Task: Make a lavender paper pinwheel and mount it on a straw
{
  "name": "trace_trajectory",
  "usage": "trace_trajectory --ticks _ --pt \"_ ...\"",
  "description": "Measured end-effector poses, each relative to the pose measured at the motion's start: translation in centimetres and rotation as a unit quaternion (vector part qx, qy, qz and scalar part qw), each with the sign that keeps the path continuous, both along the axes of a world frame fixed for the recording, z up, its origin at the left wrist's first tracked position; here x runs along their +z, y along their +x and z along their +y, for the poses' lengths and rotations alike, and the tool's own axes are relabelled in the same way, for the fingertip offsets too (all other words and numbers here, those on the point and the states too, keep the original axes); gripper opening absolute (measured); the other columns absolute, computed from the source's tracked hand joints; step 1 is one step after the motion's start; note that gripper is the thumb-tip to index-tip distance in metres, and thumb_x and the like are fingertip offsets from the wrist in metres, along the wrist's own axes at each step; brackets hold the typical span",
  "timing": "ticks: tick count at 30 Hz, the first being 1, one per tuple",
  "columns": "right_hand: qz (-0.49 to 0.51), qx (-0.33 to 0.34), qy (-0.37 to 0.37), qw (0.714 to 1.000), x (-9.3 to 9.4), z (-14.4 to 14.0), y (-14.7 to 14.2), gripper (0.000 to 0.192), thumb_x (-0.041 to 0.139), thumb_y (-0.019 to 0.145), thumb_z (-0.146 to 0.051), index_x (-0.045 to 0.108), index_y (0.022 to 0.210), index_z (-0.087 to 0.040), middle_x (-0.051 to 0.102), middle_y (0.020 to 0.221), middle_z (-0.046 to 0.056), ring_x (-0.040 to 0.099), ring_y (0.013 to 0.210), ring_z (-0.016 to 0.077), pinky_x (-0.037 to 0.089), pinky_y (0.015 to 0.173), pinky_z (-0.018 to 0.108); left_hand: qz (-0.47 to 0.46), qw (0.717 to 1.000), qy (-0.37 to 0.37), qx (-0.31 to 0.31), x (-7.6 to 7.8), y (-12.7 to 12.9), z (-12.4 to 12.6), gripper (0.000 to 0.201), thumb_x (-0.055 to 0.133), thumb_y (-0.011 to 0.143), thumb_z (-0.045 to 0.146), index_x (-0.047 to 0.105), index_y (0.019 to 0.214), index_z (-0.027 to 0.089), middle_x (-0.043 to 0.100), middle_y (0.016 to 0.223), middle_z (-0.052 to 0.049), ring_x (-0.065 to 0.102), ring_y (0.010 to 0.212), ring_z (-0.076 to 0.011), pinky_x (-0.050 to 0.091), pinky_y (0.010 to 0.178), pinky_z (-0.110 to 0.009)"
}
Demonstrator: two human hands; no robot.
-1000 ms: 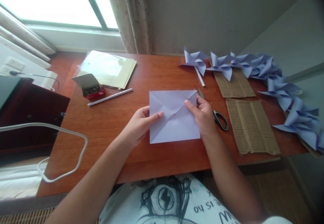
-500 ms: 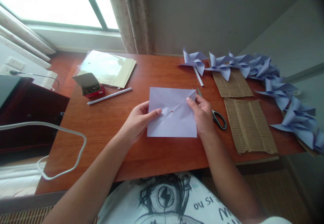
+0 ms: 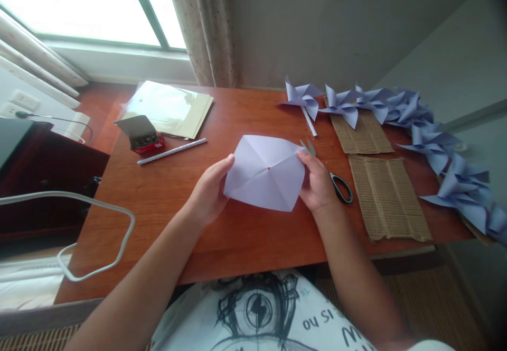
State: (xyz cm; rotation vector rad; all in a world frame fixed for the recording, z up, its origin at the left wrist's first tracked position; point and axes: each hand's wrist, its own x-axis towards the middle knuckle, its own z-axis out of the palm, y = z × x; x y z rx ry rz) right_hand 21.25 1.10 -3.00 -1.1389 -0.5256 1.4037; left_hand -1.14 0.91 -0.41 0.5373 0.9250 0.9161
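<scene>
A pale lilac square sheet of paper (image 3: 261, 179) is held up above the table, bowed, with creases running to a small reddish hole or mark near its middle. My left hand (image 3: 212, 190) pinches its left edge, thumb along the front and fingers behind. At the upper right corner, my right hand (image 3: 317, 179) grips the paper between thumb and fingers. Beside and partly behind that hand lie scissors (image 3: 341, 188) with dark handles, blades pointing away.
Several paper pinwheels (image 3: 340, 102) line the back and right of the wooden table (image 3: 253, 245), near corrugated cardboard pieces (image 3: 390, 197). On the left are a rolled paper stick (image 3: 172, 151), an opened small red box (image 3: 147, 142), a stack of sheets (image 3: 198, 113) and a white cable (image 3: 130, 224).
The paper has turned and now bows, where before it was flatter and squarer to me. My left thumb has slid from its face out to the edge. Both hands still hold it.
</scene>
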Motion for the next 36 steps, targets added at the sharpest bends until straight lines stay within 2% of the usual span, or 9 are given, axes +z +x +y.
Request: trace_trajectory --ticks 3,6,15,21,24,27,30,32,36 --pt "0.005 -0.051 0.04 0.998 -0.3 0.3 0.2 0.03 0.077 0.081 -0.049 0.07 0.096 -0.024 0.078 0.097 0.0 0.073 0.094 0.0194 0.06 0.081 0.031 -0.066 0.997 0.014 -0.026 0.3 0.0 0.0 0.047 0.071 0.081 0.063 0.075 0.097 0.018 0.077 0.086 -0.006 0.073 0.078 -0.0207 0.053 0.066 -0.027" --pt "0.016 -0.062 0.054 0.997 -0.3 0.5 0.3 0.031 0.077 0.081 -0.051 0.071 0.097 -0.025 0.079 0.101 0.0 0.073 0.1 0.0191 0.061 0.081 0.03 -0.087 0.994 0.04 -0.057 0.2 0.3 -0.4 0.049 0.075 0.077 0.064 0.074 0.101 0.021 0.078 0.095 -0.008 0.075 0.085 -0.023 0.054 0.069 -0.028" --pt "-0.058 -0.035 0.071 0.995 0.3 -0.1 -0.6 0.028 0.078 0.081 -0.05 0.067 0.083 -0.024 0.076 0.085 0.0 0.074 0.085 0.02 0.061 0.074 0.033 0.177 0.976 0.118 -0.046 -0.7 0.9 -1.0 0.029 0.085 0.075 0.041 0.077 0.084 0.015 0.076 0.081 -0.006 0.066 0.071 -0.0182 0.048 0.061 -0.025" --pt "-0.163 0.016 0.084 0.983 1.0 -0.6 1.8 0.043 0.057 0.092 -0.061 0.07 0.107 -0.023 0.077 0.095 0.006 0.074 0.09 0.0219 0.06 0.079 0.036 0.166 0.979 0.117 -0.011 -0.3 0.6 -0.7 0.027 0.085 0.074 0.039 0.076 0.076 0.014 0.075 0.071 -0.005 0.062 0.061 -0.0143 0.045 0.057 -0.023" --pt "-0.388 -0.031 0.087 0.917 1.1 -2.6 4.3 0.032 0.07 0.087 -0.046 0.07 0.109 -0.022 0.076 0.103 0.008 0.073 0.092 0.0233 0.058 0.086 0.041 0.133 0.985 0.098 0.04 0.0 0.4 -0.5 0.026 0.087 0.071 0.037 0.074 0.075 0.014 0.074 0.07 -0.005 0.06 0.059 -0.012 0.045 0.057 -0.023" --pt "-0.624 -0.043 0.087 0.776 1.2 -5.6 6.6 0.027 0.066 0.089 -0.038 0.071 0.11 -0.022 0.075 0.107 0.011 0.072 0.093 0.0275 0.058 0.086 0.047 0.11 0.988 0.078 0.07 0.2 0.4 -0.5 0.026 0.088 0.069 0.035 0.075 0.076 0.013 0.073 0.07 -0.004 0.061 0.061 -0.0128 0.045 0.058 -0.023" --pt "-0.73 -0.01 0.098 0.677 0.9 -8.3 8.1 0.028 0.061 0.09 -0.034 0.07 0.114 -0.022 0.072 0.113 0.013 0.07 0.102 0.0312 0.056 0.093 0.051 0.1 0.99 0.061 0.075 0.3 0.4 -0.5 0.026 0.088 0.068 0.034 0.074 0.072 0.013 0.072 0.066 -0.004 0.062 0.062 -0.0131 0.044 0.059 -0.023" --pt "-0.761 0.016 0.082 0.644 0.6 -9.4 8.5 0.036 0.062 0.088 -0.035 0.067 0.122 -0.021 0.069 0.119 0.016 0.067 0.111 0.0347 0.054 0.097 0.053 0.098 0.991 0.058 0.071 0.3 0.5 -0.5 0.026 0.089 0.068 0.034 0.074 0.068 0.013 0.071 0.064 -0.004 0.061 0.062 -0.0123 0.043 0.059 -0.023" --pt "-0.773 0.045 0.029 0.633 0.0 -9.4 8.4 0.05 0.065 0.085 -0.041 0.062 0.13 -0.018 0.068 0.118 0.017 0.067 0.106 0.0366 0.055 0.093 0.055 0.088 0.993 0.058 0.059 0.3 0.7 -0.6 0.025 0.088 0.07 0.033 0.075 0.071 0.012 0.072 0.065 -0.004 0.061 0.063 -0.0115 0.044 0.059 -0.021"
